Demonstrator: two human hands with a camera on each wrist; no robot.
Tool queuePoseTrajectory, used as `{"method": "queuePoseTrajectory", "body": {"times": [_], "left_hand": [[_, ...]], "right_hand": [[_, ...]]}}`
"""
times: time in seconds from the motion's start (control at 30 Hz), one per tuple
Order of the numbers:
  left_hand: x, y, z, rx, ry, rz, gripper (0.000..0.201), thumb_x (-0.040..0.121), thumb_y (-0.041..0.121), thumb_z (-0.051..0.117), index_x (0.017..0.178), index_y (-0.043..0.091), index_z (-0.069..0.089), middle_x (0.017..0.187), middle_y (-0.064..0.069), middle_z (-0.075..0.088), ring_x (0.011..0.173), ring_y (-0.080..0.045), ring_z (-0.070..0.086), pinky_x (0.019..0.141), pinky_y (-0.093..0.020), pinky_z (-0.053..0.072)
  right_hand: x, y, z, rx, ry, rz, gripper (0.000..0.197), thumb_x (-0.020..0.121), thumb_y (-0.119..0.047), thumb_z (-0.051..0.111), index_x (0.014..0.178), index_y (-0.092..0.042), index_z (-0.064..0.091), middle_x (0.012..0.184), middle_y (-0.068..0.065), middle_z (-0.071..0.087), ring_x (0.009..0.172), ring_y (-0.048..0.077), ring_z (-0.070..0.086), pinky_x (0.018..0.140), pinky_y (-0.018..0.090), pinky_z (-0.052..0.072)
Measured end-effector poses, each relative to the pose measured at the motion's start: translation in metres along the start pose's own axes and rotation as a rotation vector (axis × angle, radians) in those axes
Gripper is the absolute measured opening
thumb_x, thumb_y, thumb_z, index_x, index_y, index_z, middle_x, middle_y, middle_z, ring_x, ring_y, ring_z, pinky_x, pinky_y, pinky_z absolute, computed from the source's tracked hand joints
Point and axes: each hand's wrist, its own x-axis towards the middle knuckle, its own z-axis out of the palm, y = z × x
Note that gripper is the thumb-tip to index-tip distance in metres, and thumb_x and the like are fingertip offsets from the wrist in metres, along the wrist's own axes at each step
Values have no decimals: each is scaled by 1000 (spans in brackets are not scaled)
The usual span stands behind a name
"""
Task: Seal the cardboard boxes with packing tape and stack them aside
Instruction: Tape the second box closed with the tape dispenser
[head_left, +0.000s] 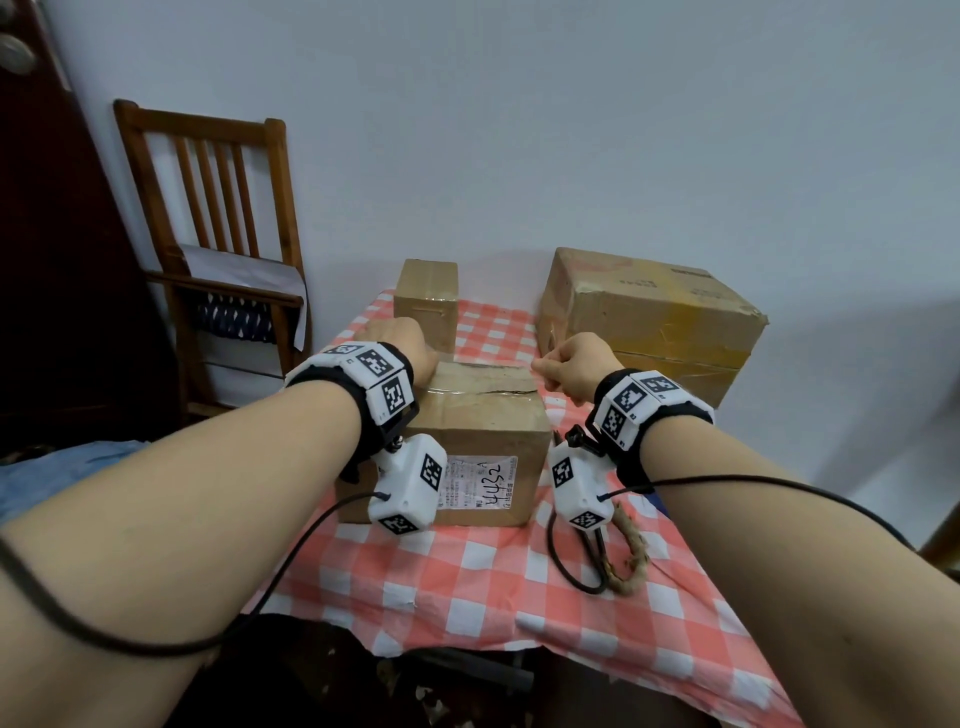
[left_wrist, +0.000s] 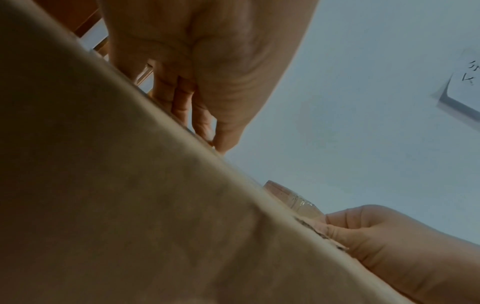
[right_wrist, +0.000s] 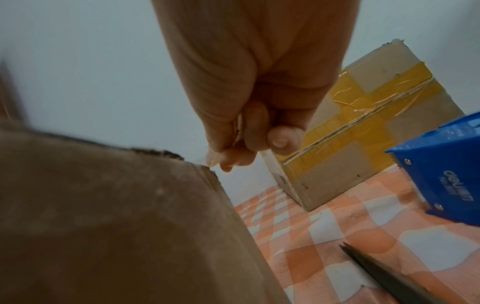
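Both forearms fill the near view, and ahead of them the left hand (head_left: 400, 345) rests over the far left corner of the labelled box (head_left: 467, 441) on the checked surface (head_left: 467, 582). From below, its fingers (left_wrist: 182, 98) lie fairly straight along the box's top edge, steadying rather than clutching. Over at the far right corner, the right hand (head_left: 574, 366) has its fingers (right_wrist: 253, 127) curled tight, thumb to forefinger, pinching something thin; it looks like a tape end, though clear film is hard to confirm.

If that is tape, the good move is to pull it taut, line it over the torn seam just left of the right fingers, then press it flat with the left.

Beyond the right fingers sits a large box (head_left: 649, 317) crossed with yellow tape; beyond the left, a small box (head_left: 426, 301). A blue dispenser (right_wrist: 441, 170) is cut off at the frame edge, and the dark blade (right_wrist: 384, 273) nearby is only partly seen.
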Motion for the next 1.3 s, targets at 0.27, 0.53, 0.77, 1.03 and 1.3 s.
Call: {"method": "queuePoseTrajectory", "body": {"times": [0.27,0.53,0.77,1.03,1.3], "left_hand": [[2,0,-3,5,-13,32,24,92,26,54,104,5,58,89,-10,63,81,-25,57,66,-30,42],[0,-12,-17,49,-36,-26,48,83,50,64,98,6,49,97,-10,51,98,-28,57,76,-34,47],[-18,13,-23,-171,-79,246,35,94,13,48,127,15,59,138,-3,51,127,-24,47,105,-33,35],[-35,17,-2,264,-453,491,117,74,77,44,149,9,-15,158,-6,-16,146,-19,-13,118,-45,-9],[-39,18,-1,252,-415,498,119,75,73,52,149,7,-13,159,-5,-13,146,-18,-13,116,-45,-10]], "right_hand": [[-1,7,5,188,-32,68,32,92,-24,61,79,5,66,69,12,58,45,16,39,47,27,40],[-10,7,6,414,-85,145,36,93,-24,61,63,-5,54,33,-7,43,32,11,32,33,15,32],[-10,9,10,498,-99,154,31,95,-19,57,68,-5,54,33,-8,45,33,9,34,37,18,33],[-7,15,20,549,-107,149,33,97,-15,52,69,1,55,40,0,48,43,14,40,46,25,41],[-14,3,26,166,-132,6,34,103,-14,33,97,9,58,77,14,52,60,19,50,44,18,43]]}}
